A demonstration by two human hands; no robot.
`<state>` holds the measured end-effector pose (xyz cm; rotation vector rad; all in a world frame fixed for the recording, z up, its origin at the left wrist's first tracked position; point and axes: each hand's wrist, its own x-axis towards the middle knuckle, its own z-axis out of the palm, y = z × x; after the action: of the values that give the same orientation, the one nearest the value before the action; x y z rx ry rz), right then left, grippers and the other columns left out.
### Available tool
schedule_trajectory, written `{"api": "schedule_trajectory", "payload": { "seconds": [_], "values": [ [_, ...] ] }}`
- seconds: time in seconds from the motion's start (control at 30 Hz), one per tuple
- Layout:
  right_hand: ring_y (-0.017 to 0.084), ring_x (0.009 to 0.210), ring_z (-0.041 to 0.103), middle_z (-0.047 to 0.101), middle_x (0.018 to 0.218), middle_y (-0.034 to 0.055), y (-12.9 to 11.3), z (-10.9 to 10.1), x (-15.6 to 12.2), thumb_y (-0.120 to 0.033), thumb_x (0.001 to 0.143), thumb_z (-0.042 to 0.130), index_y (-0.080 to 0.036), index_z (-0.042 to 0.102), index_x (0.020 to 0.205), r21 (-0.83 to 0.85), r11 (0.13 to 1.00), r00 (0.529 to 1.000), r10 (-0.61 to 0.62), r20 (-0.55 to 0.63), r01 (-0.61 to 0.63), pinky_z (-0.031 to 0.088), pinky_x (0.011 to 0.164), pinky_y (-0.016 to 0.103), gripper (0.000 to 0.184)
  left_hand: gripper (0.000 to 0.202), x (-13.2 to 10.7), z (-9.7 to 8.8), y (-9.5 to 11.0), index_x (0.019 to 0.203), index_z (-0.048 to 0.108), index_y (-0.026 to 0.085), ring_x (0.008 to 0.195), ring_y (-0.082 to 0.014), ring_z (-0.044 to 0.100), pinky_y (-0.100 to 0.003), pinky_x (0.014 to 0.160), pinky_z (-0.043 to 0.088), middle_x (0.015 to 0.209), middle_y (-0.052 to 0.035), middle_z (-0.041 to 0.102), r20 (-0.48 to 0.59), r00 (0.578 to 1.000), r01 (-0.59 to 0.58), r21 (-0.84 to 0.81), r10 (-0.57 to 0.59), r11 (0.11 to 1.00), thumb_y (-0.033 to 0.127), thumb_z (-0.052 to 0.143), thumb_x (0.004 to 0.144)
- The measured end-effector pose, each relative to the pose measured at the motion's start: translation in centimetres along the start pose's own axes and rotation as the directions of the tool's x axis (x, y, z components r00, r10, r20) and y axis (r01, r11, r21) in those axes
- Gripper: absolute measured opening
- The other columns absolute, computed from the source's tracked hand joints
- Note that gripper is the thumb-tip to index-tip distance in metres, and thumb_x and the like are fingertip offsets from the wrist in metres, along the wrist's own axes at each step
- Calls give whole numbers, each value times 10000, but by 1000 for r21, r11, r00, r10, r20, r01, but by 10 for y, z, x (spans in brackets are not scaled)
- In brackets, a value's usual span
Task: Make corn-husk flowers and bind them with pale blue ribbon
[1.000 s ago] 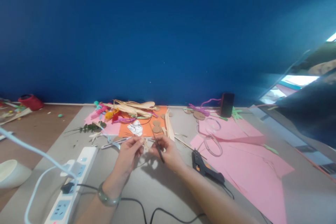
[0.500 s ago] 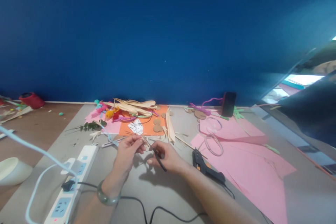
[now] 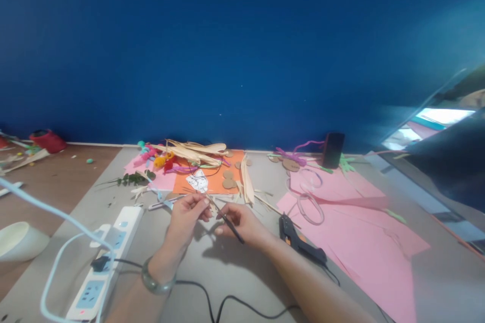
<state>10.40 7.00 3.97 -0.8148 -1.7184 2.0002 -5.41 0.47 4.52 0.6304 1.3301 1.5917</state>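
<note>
In the head view, my left hand (image 3: 191, 212) pinches the tip of a thin stick (image 3: 233, 228), brown near that hand and dark towards its lower right end. Thin strands stick out past my left fingertips. My right hand (image 3: 242, 222) is curled around the middle of the same stick, thumb below and fingers above; the exact contact is hard to make out. Just beyond the hands lie a white speckled paper piece (image 3: 197, 181) and cork-coloured discs (image 3: 229, 183) on an orange sheet (image 3: 217, 186).
A white power strip (image 3: 106, 262) with pale blue cable lies at left. At right are a black glue gun (image 3: 301, 243) and pink sheets (image 3: 373, 242). Dried husk strips (image 3: 195, 151) and pompoms (image 3: 161, 161) lie at the back, near a standing phone (image 3: 333, 150). A white cup (image 3: 22, 242) stands far left.
The dark end of the stick has swung slightly right and up, and my right fingers have loosened a little around it. My left hand keeps its pinch. The view has shifted slightly.
</note>
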Motion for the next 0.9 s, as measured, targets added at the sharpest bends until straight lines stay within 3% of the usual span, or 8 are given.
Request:
{"api": "schedule_trajectory", "payload": {
  "seconds": [0.6,0.9],
  "values": [
    [53,413,320,417,435,-109,3,-3,3,-375,457,876,-168,616,717,-32,999,998,32,-47,-34,241,424,189,423,266,-1,1,2,648,640,128,432,-97,536,-202,448,445,475,-2,613,-3,1000,17,-2,-17,1000,350,775,595],
    [62,365,361,450,402,-96,2,-4,2,-434,473,857,-171,613,699,-54,997,994,43,-96,-49,243,391,193,424,273,2,1,0,662,617,136,443,-103,545,-201,445,434,485,-3,618,10,999,35,-4,-35,999,352,767,586]
  ]
}}
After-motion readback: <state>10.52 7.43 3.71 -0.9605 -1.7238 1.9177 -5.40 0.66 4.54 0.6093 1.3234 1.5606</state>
